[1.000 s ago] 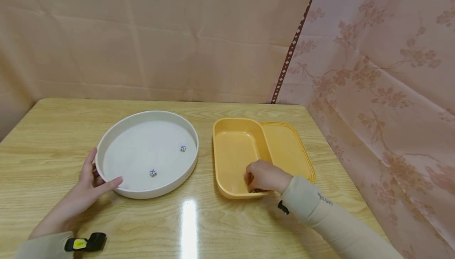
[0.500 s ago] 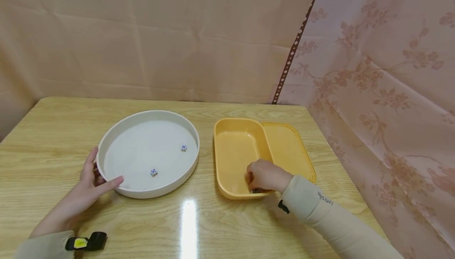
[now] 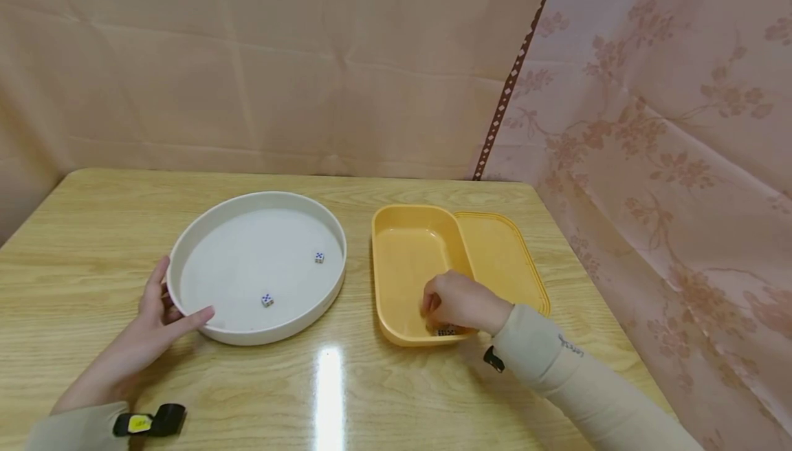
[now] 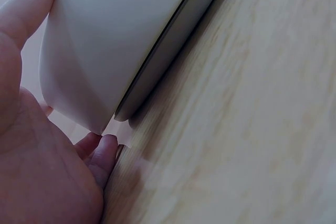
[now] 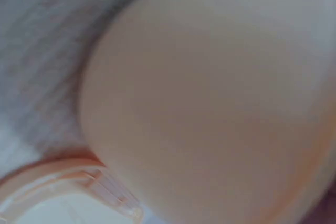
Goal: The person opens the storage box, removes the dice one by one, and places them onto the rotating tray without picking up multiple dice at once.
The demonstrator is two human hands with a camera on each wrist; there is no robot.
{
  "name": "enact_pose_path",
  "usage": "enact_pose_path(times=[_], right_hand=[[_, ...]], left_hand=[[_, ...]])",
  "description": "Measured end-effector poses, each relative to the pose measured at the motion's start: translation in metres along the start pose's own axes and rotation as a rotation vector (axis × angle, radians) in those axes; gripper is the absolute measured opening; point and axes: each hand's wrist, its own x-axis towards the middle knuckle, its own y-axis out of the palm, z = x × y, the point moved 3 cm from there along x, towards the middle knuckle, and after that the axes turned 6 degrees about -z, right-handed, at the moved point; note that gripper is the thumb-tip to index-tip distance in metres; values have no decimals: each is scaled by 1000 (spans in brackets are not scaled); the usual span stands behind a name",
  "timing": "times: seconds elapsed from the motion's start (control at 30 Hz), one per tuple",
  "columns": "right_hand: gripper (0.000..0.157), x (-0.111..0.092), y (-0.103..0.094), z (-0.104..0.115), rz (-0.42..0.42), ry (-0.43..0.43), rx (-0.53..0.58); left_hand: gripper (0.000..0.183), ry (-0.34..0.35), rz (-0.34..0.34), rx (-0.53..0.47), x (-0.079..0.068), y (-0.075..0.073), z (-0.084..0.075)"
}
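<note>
My left hand (image 3: 153, 320) holds the near left rim of a round white tray (image 3: 247, 338), thumb over the edge and fingers along the outside. In the left wrist view the tray's side wall (image 4: 110, 30) stands between thumb and fingers. Two white dice lie on the tray floor: a nearer die (image 3: 267, 300) and a die to the right (image 3: 319, 258). My right hand (image 3: 464, 301) reaches into a yellow plastic box (image 3: 386, 333), fingers curled downward. Beneath it several dice (image 3: 447, 331) sit in the box's near right corner. Its fingertips are hidden; I cannot tell whether they pinch a die.
A yellow lid (image 3: 504, 258) lies on the wooden table (image 3: 260, 396), just right of the box. Bare wood separates tray and box. A beige curtain (image 3: 278, 66) hangs behind the table; a pink floral cloth (image 3: 668, 162) hangs at the right.
My right hand has risen slightly and shifted a little left inside the box, so more of the dice beneath it show. The left hand and the tray stay in place.
</note>
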Motion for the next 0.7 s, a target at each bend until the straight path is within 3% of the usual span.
enact_pose_path(times=[0.37, 0.7], right_hand=[[3, -3, -22, 6, -121, -29, 34], [9, -5, -31, 9, -216, 10, 256]], left_hand=[[110, 3, -7, -4, 1, 0, 0], [110, 0, -7, 17, 1, -1, 1]])
